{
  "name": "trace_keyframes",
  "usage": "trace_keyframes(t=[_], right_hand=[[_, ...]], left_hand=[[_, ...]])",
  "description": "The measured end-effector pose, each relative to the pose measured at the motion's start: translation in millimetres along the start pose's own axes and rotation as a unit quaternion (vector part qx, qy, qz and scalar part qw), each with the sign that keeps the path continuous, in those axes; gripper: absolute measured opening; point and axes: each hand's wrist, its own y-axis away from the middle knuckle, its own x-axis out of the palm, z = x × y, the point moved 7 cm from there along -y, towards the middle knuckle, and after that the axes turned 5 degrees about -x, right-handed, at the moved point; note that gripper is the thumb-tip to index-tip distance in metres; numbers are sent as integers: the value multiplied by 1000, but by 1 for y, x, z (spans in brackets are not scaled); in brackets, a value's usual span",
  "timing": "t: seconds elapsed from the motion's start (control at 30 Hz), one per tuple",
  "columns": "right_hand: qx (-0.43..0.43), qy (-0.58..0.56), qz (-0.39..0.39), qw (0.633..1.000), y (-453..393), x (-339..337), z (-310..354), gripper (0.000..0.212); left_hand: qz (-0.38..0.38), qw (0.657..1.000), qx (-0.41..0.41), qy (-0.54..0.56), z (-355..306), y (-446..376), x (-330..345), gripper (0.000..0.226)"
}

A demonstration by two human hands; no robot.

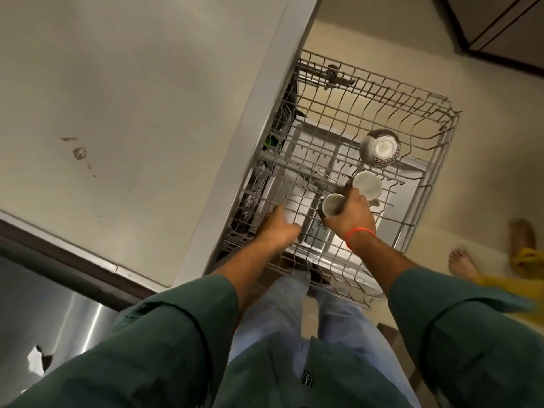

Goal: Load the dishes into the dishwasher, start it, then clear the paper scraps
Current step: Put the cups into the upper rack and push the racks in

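Note:
The dishwasher's upper wire rack is pulled out over the open door. A patterned bowl lies upside down in it on the right side. A white cup sits just below the bowl. My right hand grips a second cup with a dark outside and white inside, holding it at the rack wires beside the first cup. My left hand rests on the rack's near left part, fingers curled; whether it holds a wire is unclear. A white paper scrap lies in the steel sink at lower left.
A beige countertop with small stains fills the left, edged by a grey strip. The steel sink is at lower left. Another person's bare foot and yellow clothing stand on the floor at right. Dark cabinet is top right.

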Motion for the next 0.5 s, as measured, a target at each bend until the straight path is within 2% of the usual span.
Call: trace_keyframes(t=[0.1, 0.33, 0.5], right_hand=[[0, 2, -11, 1000, -5, 11, -4, 87], [5, 35, -3, 999, -16, 30, -7, 80], [5, 48, -35, 998, -14, 32, -7, 80]], left_hand=[[3, 1000, -8, 8, 4, -7, 1, 77], [-4, 1000, -4, 8, 15, -18, 3, 75], [-12, 1000, 2, 19, 18, -19, 7, 77]])
